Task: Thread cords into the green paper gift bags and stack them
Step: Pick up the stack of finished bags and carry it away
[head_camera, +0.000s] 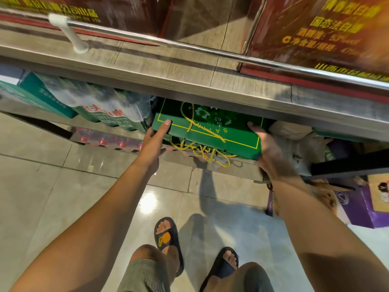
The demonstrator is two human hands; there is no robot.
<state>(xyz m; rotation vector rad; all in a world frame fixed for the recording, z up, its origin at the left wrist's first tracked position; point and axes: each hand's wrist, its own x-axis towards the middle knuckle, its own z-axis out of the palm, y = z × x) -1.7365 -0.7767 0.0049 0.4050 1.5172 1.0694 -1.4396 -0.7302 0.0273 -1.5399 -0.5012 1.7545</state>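
Stack of flat green paper gift bags (237,135), twisted gold cords (190,124) on top, beneath wood-grain shelf (189,66). Left hand (152,144) at 9 o'clock edge, right hand (268,150) at 3 o'clock edge; fingers (165,126) clamped on stack.

1. I see a wood-grain upper shelf (189,66) behind a chrome rail (168,42). It carries dark red cardboard cartons with yellow print (315,32).
2. The lower shelf (31,120) holds a teal cardboard carton (42,95), a shrink-wrapped pack of water bottles (105,108) beside it, then a stack of flat green paper gift bags (210,131) at its front edge.
3. On the glossy beige tiled floor (63,186), a purple paper bag (357,205) lies at the right.
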